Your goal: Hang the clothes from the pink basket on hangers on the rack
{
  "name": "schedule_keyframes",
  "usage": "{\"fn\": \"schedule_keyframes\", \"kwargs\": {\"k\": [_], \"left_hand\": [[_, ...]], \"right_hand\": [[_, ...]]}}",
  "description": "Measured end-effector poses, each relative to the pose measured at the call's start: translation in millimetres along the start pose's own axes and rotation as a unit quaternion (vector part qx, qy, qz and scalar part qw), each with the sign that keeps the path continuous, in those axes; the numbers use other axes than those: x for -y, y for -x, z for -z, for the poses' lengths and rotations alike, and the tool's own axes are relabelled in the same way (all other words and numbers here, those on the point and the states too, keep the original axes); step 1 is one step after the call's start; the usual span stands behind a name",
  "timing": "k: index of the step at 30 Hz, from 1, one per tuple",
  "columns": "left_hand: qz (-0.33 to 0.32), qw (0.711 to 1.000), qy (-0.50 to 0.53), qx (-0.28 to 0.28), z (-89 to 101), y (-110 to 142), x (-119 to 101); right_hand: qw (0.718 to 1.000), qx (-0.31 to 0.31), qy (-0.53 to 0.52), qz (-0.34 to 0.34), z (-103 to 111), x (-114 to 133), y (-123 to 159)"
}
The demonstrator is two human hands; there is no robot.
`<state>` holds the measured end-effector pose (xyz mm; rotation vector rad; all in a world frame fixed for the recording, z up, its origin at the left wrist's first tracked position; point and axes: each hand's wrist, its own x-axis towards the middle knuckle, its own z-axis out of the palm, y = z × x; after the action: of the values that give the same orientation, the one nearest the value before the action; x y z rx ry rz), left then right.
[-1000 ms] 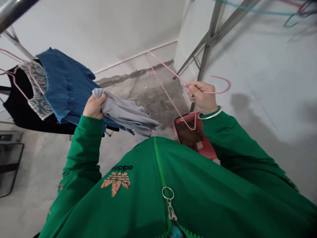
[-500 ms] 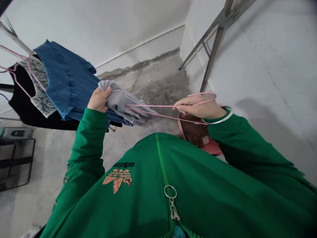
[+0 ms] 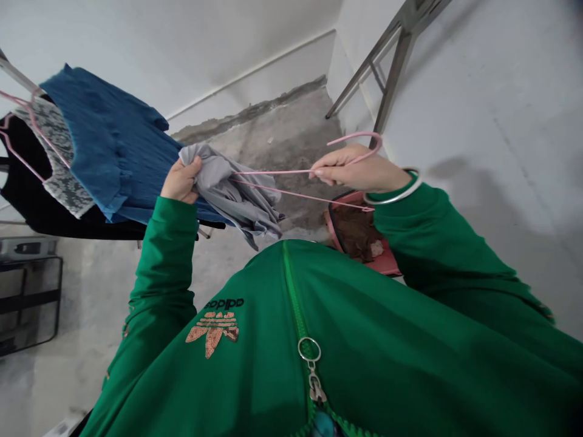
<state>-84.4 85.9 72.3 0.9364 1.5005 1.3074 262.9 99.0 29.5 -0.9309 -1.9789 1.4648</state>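
The right hand (image 3: 357,169)'s grip pinches a pink hanger (image 3: 289,172), lying crosswise and pointing left into the grey garment (image 3: 218,185). The left hand (image 3: 181,180) clutches that garment, which trails rightward; beyond hangs a blue dress (image 3: 109,139).

Matt cloth (image 3: 214,173), smooth plastic-looking hanger (image 3: 291,172)

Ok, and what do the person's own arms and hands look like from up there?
Both arms are in long green sleeves of a zip-front adidas jacket. Small copper-toned marks show along the left sleeve's outer edge, too small to make out. The left hand and right hand are ungloved; a silver-coloured bangle circles the right wrist.
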Motion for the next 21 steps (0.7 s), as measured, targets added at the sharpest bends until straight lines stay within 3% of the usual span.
{"fn": "schedule_keyframes", "kwargs": {"k": [4,8,16,21], "left_hand": [[0.025,0.999,0.007,-0.032,16.3,-6.2,2.2],[0.035,0.999,0.008,-0.040,13.5,-5.3,7.6],[0.042,0.998,-0.006,0.038,-3.9,-0.4,9.0],[0.046,0.995,-0.021,0.089,-22.8,13.2,20.4]], "right_hand": [[0.999,0.016,0.022,-0.019,16.5,2.5,24.8],[0.998,0.035,0.034,-0.032,13.4,4.6,32.9],[0.998,0.060,-0.007,-0.018,-11.8,6.3,7.9],[0.998,0.035,-0.042,0.011,-46.5,-0.9,-11.6]]}}
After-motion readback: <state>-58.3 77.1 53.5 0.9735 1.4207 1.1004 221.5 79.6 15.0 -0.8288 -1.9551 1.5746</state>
